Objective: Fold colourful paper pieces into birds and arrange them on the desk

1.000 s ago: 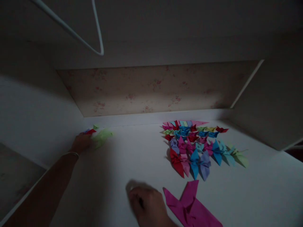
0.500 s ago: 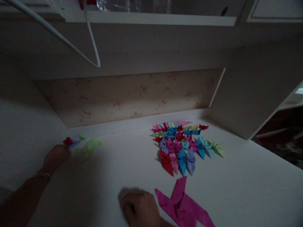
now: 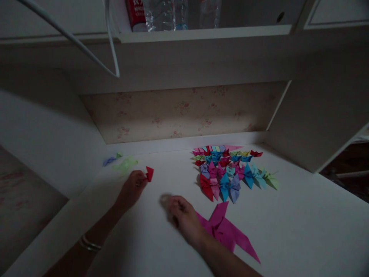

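Observation:
My left hand (image 3: 134, 188) pinches a small red origami figure (image 3: 149, 174) between thumb and fingers, just above the white tabletop (image 3: 161, 246). To its right is my right hand (image 3: 180, 211), with the fingers curled in and nothing visible in them. The right forearm partly covers a large magenta folded paper figure (image 3: 223, 227). Beyond it, several small origami figures (image 3: 225, 173) in red, pink, blue, purple and green lie grouped in rows. On the far left, a blue-purple paper piece (image 3: 109, 161) lies near a pale green one (image 3: 127, 163).
A low ledge and floral wall panel (image 3: 184, 111) close off the back of the table. Overhead, a shelf (image 3: 207, 34) holds clear plastic bottles (image 3: 160, 15) and a red can (image 3: 136, 15). A white cable (image 3: 77, 46) hangs at upper left. Side panels (image 3: 317, 111) stand at both ends.
My left hand has lifted the red origami figure from the far left corner and brought it right, towards me. My right hand has moved forward. The camera view has shifted slightly.

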Tool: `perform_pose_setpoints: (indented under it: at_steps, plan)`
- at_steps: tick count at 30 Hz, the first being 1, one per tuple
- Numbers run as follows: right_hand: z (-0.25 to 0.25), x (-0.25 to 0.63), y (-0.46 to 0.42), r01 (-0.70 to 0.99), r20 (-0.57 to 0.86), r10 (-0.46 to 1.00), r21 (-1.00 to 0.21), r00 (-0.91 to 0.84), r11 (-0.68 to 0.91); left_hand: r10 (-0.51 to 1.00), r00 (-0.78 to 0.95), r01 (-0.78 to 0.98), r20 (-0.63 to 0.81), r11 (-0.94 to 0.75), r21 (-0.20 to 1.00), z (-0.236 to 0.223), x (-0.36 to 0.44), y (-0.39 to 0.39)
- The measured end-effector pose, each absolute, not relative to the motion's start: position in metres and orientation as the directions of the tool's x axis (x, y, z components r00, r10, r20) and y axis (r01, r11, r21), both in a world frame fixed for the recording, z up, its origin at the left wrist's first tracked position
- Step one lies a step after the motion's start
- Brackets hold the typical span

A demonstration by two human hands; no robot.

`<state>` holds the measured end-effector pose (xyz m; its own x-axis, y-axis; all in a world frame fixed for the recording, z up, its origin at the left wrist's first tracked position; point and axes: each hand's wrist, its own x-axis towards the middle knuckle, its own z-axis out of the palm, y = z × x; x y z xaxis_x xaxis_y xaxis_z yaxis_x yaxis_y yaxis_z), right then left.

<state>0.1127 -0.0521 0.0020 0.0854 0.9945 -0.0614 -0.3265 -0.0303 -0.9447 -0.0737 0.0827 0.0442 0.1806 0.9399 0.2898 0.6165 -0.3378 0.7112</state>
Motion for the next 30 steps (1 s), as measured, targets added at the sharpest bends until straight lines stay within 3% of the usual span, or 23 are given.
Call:
perform_pose_setpoints:
  at_steps: [2,4,9,12,16,22,30]
  plan:
    - [0.004,0.119,-0.050,-0.492,-0.111,0.984,-0.870,0.141,-0.027,0.926,0.318,0.405,0.202,-0.326,0.854,0.036,-0.045,0.048]
    - [0.008,0.125,-0.050,-0.559,-0.135,0.974,-0.829,0.184,-0.009,0.896,0.429,0.279,0.117,-0.254,0.926,0.031,-0.024,0.019]
    - [0.013,0.130,-0.053,-0.393,-0.073,0.969,-0.919,0.238,0.027,0.861,0.499,0.218,0.097,-0.233,0.948,0.022,-0.004,-0.014]
    - [0.010,0.128,-0.054,-0.199,0.052,0.969,-0.975,0.241,0.102,0.863,0.489,0.239,0.128,-0.274,0.931,0.019,-0.007,-0.014]
    - [0.008,0.125,-0.057,-0.051,0.146,0.963,-0.986,0.228,0.162,0.917,0.388,0.178,0.088,-0.168,0.970,0.019,-0.015,-0.007]
    - [0.016,0.125,-0.064,-0.005,0.127,0.957,-0.991,0.259,0.133,0.961,0.267,0.106,0.072,-0.104,0.989,0.027,-0.019,-0.010]
    - [0.018,0.123,-0.065,-0.068,0.044,0.938,-0.995,0.343,0.072,0.976,0.212,0.070,0.043,-0.059,0.996,0.035,-0.020,-0.015]
